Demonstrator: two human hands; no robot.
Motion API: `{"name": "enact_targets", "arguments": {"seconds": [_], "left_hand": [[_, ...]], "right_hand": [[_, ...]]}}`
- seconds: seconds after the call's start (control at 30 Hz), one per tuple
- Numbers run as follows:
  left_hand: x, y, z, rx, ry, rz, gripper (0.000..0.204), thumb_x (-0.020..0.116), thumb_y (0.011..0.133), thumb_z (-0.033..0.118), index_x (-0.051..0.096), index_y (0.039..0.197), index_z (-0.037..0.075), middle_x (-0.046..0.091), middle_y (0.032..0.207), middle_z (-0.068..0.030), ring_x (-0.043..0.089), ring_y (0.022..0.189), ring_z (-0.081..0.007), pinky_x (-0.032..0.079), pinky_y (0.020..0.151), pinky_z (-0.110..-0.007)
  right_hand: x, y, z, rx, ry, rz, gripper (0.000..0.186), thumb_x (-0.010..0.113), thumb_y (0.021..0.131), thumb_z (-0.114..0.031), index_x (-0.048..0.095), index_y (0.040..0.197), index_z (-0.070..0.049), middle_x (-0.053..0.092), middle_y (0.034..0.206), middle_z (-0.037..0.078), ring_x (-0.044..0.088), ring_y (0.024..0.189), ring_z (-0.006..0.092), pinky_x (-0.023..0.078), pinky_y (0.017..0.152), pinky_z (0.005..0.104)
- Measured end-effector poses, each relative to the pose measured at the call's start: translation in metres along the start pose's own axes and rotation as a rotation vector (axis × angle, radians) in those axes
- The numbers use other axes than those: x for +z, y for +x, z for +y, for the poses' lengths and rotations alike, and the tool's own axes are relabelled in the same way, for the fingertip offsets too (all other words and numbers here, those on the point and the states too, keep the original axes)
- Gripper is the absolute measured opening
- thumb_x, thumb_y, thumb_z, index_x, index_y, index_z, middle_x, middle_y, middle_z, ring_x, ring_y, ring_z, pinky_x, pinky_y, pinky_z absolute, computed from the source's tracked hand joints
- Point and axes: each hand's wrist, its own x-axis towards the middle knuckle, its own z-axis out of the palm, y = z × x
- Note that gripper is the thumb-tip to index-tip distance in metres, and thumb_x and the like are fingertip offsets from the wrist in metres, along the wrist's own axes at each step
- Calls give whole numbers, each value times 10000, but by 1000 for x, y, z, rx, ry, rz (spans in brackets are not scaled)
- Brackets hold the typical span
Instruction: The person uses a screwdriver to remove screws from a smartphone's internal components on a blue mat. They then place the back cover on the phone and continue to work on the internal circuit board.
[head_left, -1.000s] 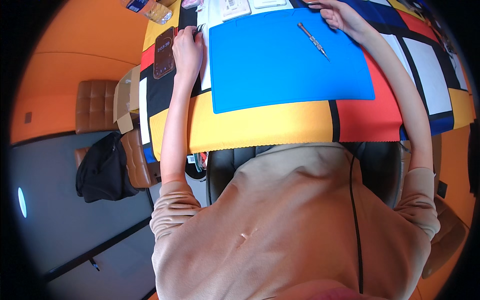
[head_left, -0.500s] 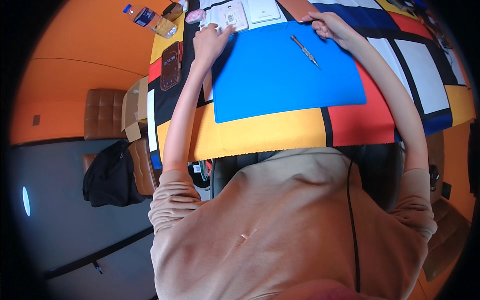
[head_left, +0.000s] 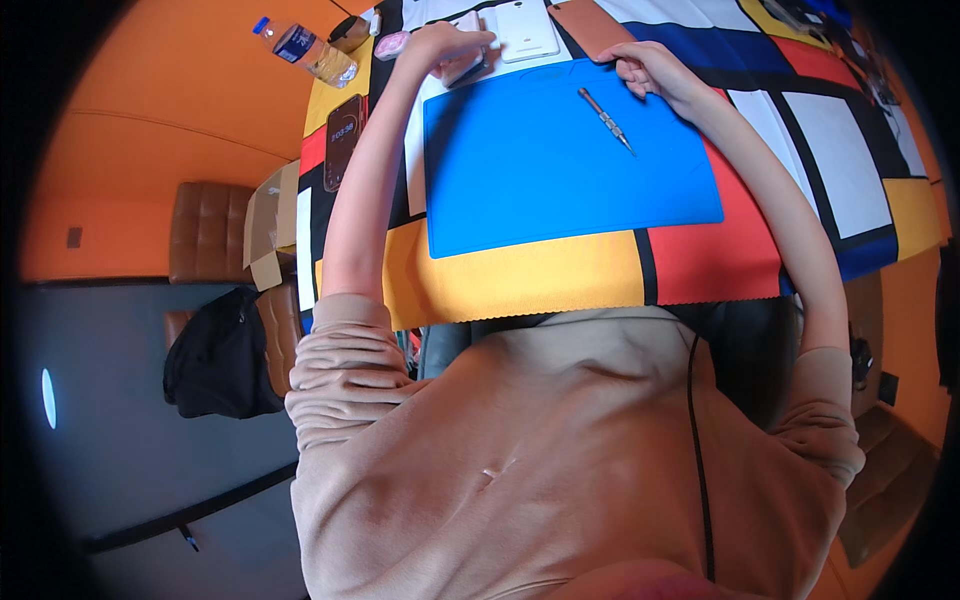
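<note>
Bright light falls over the tablecloth (head_left: 520,275), while the grey surface (head_left: 130,420) off to my left sits dim, a white oval of glare (head_left: 48,398) on it. Soft shadow darkens the upper left of the blue mat (head_left: 570,190). Details by the left hand (head_left: 445,48) look soft, as far as I can tell; edges bow toward the black rim (head_left: 18,120)

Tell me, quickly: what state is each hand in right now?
Left hand: closed on a pinkish phone, seemingly holding it.
Right hand: closed, pinching a brown panel by its corner.
</note>
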Motion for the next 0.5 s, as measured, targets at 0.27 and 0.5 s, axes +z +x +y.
{"name": "enact_targets", "arguments": {"seconds": [0.27,0.5], "left_hand": [[-7,8,-48,19,-380,117,692,642,923,584,715,999,-100,755,887,-238,783,788,-288,643,755,-357],[-2,12,-18,69,-116,36,767,701,764,776,771,908,25,754,860,-163,779,748,-287,646,646,-348]], "right_hand": [[1,3,5,-11,-54,29,304,531,1069,-286,724,1098,-52,562,656,-42,506,489,6,411,475,141],[9,-2,-3,-12,-119,51,312,514,1074,-293,724,1079,-63,569,655,-44,509,489,11,408,478,147]]}}
